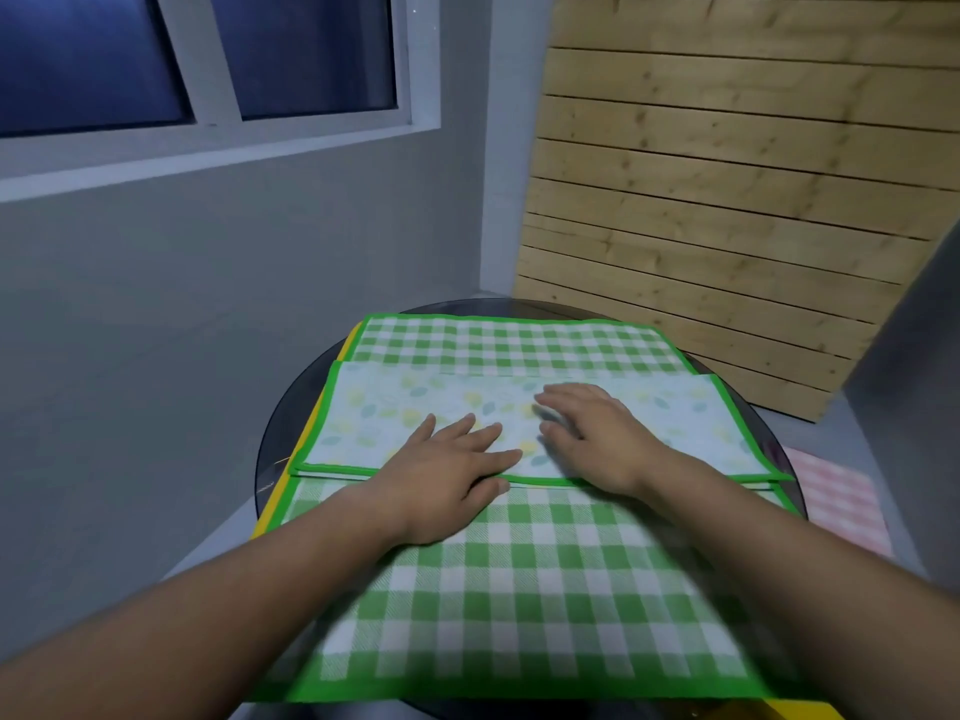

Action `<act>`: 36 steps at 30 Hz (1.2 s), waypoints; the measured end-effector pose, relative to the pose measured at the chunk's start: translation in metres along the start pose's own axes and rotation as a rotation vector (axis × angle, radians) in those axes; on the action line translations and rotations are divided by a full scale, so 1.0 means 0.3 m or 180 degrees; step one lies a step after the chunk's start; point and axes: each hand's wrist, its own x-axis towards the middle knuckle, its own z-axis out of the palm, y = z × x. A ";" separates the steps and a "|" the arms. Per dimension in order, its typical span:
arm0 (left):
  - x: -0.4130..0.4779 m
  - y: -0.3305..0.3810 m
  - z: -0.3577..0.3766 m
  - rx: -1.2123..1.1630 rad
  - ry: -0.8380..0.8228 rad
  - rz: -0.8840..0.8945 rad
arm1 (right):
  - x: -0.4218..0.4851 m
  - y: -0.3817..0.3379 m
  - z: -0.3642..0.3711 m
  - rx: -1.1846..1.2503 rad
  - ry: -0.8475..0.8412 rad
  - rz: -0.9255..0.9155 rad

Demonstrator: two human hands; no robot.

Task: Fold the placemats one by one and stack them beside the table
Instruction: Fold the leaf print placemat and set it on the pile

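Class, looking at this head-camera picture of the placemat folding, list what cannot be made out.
1. Yellow placemat: head view, covered by the green checked placemat; only its edges show, so its pattern is unknown.
2. Pink checked cloth: head view, partly hidden behind the table rim; whether it is folded is unclear.
3. Right hand: head view, fingertips blurred.
4. The table's near edge: cut off by the bottom of the frame.

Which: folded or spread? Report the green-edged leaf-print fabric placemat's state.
Folded: the green-edged leaf-print fabric placemat shows stacked layers along its near edge.
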 end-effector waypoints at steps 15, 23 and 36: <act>0.184 0.019 -0.068 -0.0270 0.0751 -0.0575 | 0.091 0.006 0.106 -0.0581 -0.0422 0.0293; 0.282 -0.041 -0.012 -0.0408 0.0086 -0.0793 | 0.096 0.011 0.110 -0.0531 -0.0409 0.0290; 0.075 -0.316 -0.018 -0.0161 0.0034 -0.2188 | 0.078 0.004 0.091 -0.0376 -0.0494 0.0308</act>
